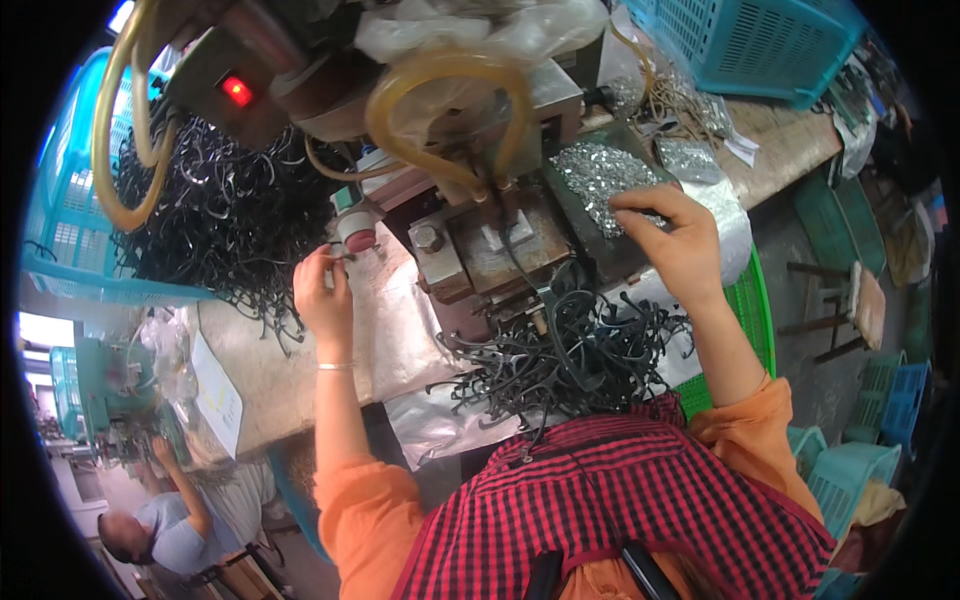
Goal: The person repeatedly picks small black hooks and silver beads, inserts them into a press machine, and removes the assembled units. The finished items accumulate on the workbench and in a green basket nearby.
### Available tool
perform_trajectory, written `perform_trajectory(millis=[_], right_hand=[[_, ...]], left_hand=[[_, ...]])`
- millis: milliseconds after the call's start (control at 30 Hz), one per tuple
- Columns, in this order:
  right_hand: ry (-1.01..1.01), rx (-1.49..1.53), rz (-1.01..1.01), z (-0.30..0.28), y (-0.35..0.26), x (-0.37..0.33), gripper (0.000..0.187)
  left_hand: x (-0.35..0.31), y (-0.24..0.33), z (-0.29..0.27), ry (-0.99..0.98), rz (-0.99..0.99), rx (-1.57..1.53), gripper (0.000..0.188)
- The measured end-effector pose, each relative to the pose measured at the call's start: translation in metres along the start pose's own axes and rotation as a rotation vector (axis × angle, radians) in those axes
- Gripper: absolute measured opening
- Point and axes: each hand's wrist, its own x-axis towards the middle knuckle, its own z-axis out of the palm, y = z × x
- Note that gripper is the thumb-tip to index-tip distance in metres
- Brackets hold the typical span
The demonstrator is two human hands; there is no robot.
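My left hand (325, 300) is raised left of the press, fingertips pinched together beside a red push button (360, 241). Something small and dark shows at those fingertips, too small to name. My right hand (680, 245) hovers at the right edge of a pile of small silver metal pieces (600, 180); its thumb and fingers are closed, and what they hold, if anything, is hidden. Between my hands is the metal press bed (465, 245), with a thin black strip lying across it. In front of me, a heap of black curved hook-like parts (540, 365) spreads toward my checked apron.
A blue basket at the left overflows with black curved parts (210, 200). Yellowish hoses (395, 100) loop above the press. Bagged silver pieces (690, 160) lie at the right, with a blue crate (755, 45) behind. Another person (180, 520) works at a green machine, lower left.
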Motion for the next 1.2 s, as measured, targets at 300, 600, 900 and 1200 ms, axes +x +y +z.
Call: perform_trajectory(millis=[300,600,900,1200], right_hand=[[-0.101,0.433,0.073,0.063,-0.05,0.028,0.049],[-0.225,0.704,0.2,0.062,-0.086,0.022,0.056],[0.106,-0.732,-0.228,0.01,0.059,0.007,0.021],[0.176,-0.444,-0.144,0.017,0.07,0.017,0.02]], left_hand=[[0.009,0.103,-0.03,0.291,-0.657,-1.026,0.026],[0.082,0.18,-0.098,0.376,-0.017,-1.174,0.014],[0.048,0.223,-0.067,0.031,0.7,-0.559,0.024],[0.051,0.224,-0.06,0.016,0.737,-0.551,0.025]])
